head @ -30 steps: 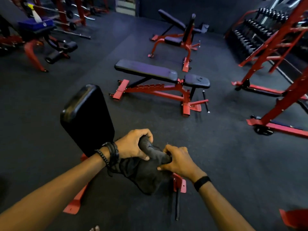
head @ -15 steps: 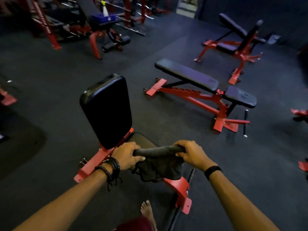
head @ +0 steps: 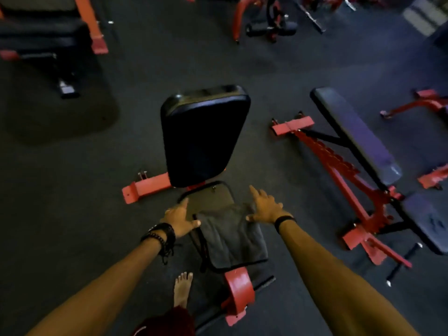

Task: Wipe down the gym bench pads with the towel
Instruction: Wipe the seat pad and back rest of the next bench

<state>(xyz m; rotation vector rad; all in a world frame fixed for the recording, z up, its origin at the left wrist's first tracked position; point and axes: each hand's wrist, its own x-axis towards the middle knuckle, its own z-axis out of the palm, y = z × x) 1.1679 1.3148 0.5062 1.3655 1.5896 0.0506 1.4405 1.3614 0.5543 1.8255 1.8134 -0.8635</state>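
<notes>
**Hands spread at the towel's far corners**

The left hand and right hand lie released, fingers straight, touching one dark towel spread flat on the seat pad. One upright back pad stands behind. A second bench sits to the right.
</notes>
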